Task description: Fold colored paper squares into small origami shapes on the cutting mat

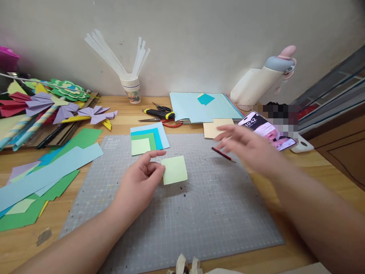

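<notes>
My left hand (pixel 144 177) pinches the left edge of a small pale green paper square (pixel 175 170) above the grey cutting mat (pixel 196 228). Nothing shows in my right hand (pixel 242 146), which is slightly blurred, its fingers apart over the mat's back right part. Close to its fingertips lies a dark red and black pencil (pixel 223 155). Behind the fingers is a cream paper piece (pixel 211 130), partly covered by them. Beyond my left hand, nested squares of light blue (pixel 164 140), blue, green and pale green paper overlap on the mat's back edge.
Paper strips (pixel 54 173) and folded paper flowers (pixel 65 110) lie at the left. At the back stand a cup of white sticks (pixel 132 91), scissors (pixel 162 107), a cutter (pixel 158 113) and a paper stack (pixel 194 108). A phone (pixel 265 131) and bottle (pixel 265 82) are right.
</notes>
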`<control>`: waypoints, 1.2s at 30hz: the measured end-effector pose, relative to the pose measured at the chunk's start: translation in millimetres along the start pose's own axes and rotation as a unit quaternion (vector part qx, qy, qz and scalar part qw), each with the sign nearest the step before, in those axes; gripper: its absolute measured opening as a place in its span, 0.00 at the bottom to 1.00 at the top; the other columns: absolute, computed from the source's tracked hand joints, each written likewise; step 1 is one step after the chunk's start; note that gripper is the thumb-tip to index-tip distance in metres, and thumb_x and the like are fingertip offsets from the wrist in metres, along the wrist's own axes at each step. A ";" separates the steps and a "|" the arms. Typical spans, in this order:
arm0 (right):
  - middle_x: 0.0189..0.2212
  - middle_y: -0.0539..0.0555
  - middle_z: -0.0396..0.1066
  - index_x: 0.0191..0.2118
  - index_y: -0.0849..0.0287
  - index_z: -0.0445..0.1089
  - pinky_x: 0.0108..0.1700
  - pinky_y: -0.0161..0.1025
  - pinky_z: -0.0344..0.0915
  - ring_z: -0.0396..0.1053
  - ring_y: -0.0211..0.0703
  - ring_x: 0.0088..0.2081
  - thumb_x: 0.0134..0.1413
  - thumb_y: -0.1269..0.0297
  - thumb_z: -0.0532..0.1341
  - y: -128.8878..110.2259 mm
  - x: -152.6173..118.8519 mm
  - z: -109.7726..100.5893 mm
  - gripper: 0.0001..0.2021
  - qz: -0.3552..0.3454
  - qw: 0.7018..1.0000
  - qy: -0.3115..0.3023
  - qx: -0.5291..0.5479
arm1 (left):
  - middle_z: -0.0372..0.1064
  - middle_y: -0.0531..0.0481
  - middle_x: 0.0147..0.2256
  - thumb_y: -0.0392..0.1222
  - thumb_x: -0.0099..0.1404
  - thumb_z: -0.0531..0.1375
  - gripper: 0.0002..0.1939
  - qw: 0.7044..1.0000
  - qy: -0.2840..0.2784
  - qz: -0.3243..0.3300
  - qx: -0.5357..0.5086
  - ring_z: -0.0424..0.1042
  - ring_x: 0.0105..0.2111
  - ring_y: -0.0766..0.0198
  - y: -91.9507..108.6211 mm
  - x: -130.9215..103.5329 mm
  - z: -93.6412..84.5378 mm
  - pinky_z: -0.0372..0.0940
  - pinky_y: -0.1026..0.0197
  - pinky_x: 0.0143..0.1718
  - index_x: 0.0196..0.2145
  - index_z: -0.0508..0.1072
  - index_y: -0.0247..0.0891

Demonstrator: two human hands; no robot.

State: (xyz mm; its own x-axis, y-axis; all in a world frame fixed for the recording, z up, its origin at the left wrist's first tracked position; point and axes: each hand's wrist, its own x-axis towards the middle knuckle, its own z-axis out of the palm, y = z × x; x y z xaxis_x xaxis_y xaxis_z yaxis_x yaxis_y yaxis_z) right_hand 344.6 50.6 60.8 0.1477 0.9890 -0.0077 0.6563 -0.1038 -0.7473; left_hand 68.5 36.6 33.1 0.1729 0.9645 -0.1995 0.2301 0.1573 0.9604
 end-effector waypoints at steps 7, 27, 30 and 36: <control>0.28 0.43 0.64 0.63 0.50 0.47 0.29 0.37 0.69 0.70 0.36 0.25 0.57 0.66 0.60 -35.7 -43.7 87.0 0.31 0.079 0.889 -0.289 0.347 | 0.67 0.57 0.21 0.51 0.62 0.59 0.21 0.999 -0.024 -0.043 -0.004 0.66 0.24 0.63 -5.2 -15.2 -9.3 0.59 0.62 0.28 0.50 0.67 0.39; 0.33 0.52 0.69 0.39 0.55 0.69 0.34 0.40 0.63 0.67 0.43 0.34 0.58 0.60 0.60 -27.2 -49.7 84.8 0.07 -0.180 0.934 -0.307 0.017 | 0.71 0.52 0.25 0.35 0.66 0.54 0.08 0.851 -0.108 0.298 0.419 0.70 0.25 0.60 -25.2 -39.1 -24.3 0.62 0.57 0.25 0.30 0.71 0.41; 0.35 0.54 0.70 0.37 0.56 0.70 0.36 0.43 0.63 0.68 0.46 0.36 0.58 0.57 0.61 -25.2 -48.7 86.7 0.08 -0.215 0.917 -0.334 -0.023 | 0.72 0.53 0.25 0.36 0.66 0.54 0.07 0.867 -0.102 0.275 0.402 0.71 0.25 0.60 -31.9 -37.1 -24.6 0.63 0.57 0.26 0.31 0.71 0.42; 0.30 0.53 0.69 0.31 0.56 0.68 0.32 0.41 0.60 0.67 0.44 0.32 0.63 0.61 0.54 -26.7 -41.6 97.9 0.11 -0.179 0.927 -0.325 -0.058 | 0.71 0.55 0.25 0.38 0.67 0.55 0.05 0.882 -0.078 0.237 0.399 0.70 0.25 0.60 -38.8 -33.7 -26.2 0.62 0.57 0.26 0.33 0.70 0.43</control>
State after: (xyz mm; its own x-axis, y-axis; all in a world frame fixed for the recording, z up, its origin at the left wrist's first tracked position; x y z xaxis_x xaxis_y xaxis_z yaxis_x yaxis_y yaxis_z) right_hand 248.5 22.5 16.0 -0.5476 0.8123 -0.2008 0.6584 0.2702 -0.7025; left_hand 28.7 3.5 7.7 0.5458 0.8314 0.1042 0.6873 -0.5154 0.5119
